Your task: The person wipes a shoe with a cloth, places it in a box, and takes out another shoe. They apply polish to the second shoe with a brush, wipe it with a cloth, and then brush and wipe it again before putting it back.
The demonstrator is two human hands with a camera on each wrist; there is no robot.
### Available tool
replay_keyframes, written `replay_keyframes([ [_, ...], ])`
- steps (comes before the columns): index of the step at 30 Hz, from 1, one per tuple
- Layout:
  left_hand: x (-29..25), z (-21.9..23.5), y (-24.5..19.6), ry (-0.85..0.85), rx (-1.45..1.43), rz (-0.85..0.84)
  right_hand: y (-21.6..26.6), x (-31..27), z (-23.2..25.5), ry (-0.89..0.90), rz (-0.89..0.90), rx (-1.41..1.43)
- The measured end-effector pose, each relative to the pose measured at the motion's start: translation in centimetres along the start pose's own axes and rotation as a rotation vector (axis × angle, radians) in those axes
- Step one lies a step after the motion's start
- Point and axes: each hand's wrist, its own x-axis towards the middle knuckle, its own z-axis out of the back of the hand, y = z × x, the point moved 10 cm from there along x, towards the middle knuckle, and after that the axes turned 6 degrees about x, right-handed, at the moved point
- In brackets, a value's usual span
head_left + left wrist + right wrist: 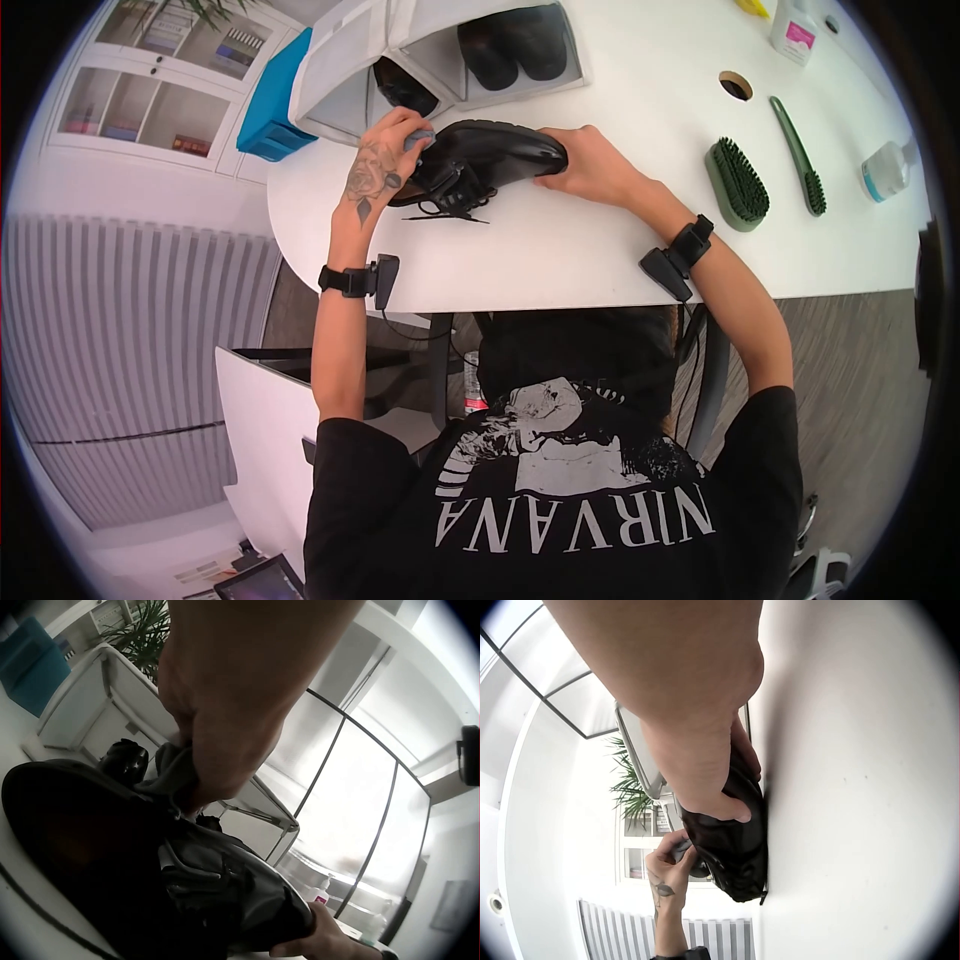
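A black lace-up leather shoe (500,150) is tilted on its side at the white table (560,255), its laces hanging toward the person. At the heel end, the tattooed left hand (385,145) pinches a grey cloth (421,138) against the shoe's rim. In the left wrist view the bunched cloth (171,769) sits under the fingers, beside the dark shoe opening. The right hand (595,170) grips the toe; in the right wrist view its thumb (731,808) lies across the glossy upper.
Behind the shoe stands a light grey compartment box (440,50) with black footwear (510,48) inside. To the right lie a green scrub brush (738,185) and a green long-handled brush (797,155), near a pink-labelled bottle (796,35) and a blue-labelled bottle (885,172). A blue bin (275,105) stands left.
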Motion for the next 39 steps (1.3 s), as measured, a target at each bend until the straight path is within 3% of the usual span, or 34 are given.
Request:
replay_keyframes([
  [3, -0.2, -0.1, 0.1, 0.016, -0.02, -0.002, 0.0, 0.1, -0.2, 0.006, -0.002, -0.005],
  [6, -0.8, -0.2, 0.3, 0.042, 0.195, -0.127, 0.3, -0.2, -0.1, 0.006, 0.0, -0.002],
  [12, -0.4, 0.2, 0.0, 0.027, 0.119, -0.148, 0.4, -0.2, 0.0, 0.015, -0.007, -0.002],
  [15, 0.4, 0.6, -1.3, 0.015, -0.052, -0.076, 0.2, -0.1, -0.1, 0.019, -0.014, -0.003],
  [21, -0.7, 0.3, 0.3, 0.053, 0.144, -0.169, 0.5, -0.2, 0.0, 0.021, -0.016, -0.011],
  [26, -3.2, 0.2, 5.3, 0.111, 0.221, -0.08, 0.3, -0.2, 0.0, 0.0, 0.041, 0.013],
  [28, -4.0, -0.2, 7.4, 0.121, 0.189, -0.007, 0.3, -0.2, 0.1, 0.028, -0.015, 0.008],
  [34, -3.7, 0.6, 5.4, 0.02, -0.001, 0.145, 0.0, -0.1, -0.2, 0.035, -0.021, -0.004],
  [37, -3.3, 1.5, 3.0, -0.028, -0.044, 0.063, -0.1, -0.1, -0.1, 0.04, -0.027, -0.014],
  [39, -3.8, 1.1, 3.7, -0.055, -0.104, 0.064, 0.0, 0.0, -0.2, 0.038, -0.018, -0.01],
])
